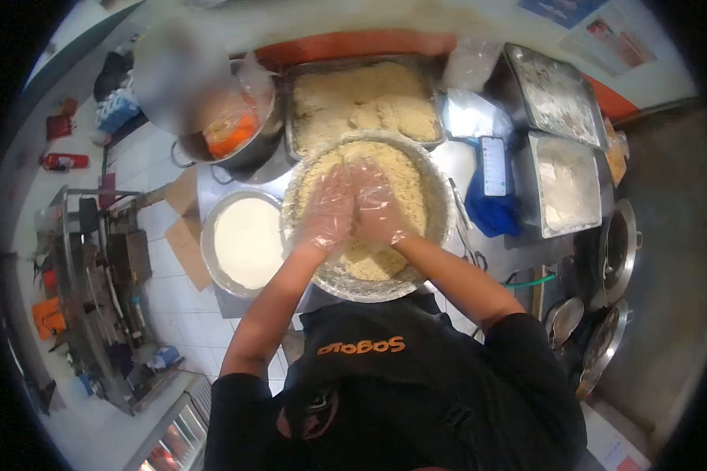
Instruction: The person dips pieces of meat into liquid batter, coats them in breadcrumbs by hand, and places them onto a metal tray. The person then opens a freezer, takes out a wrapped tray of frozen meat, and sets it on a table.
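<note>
Inside the wide metal bowl (371, 290), I have the left hand (328, 207) and right hand (379, 207) close together among yellow crumbs (373, 263), whether gripping any I cannot tell, and a hard sideways push could spill some into the white contents (247, 239) alongside.

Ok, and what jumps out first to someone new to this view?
Probably the left hand and right hand, both in clear plastic gloves, close together in the wide round metal bowl of pale yellow crumbly mix at centre. Next, the smooth cream-white contents of the smaller round metal bowl just left, then the bright orange item in the deep metal pot behind it.
</note>
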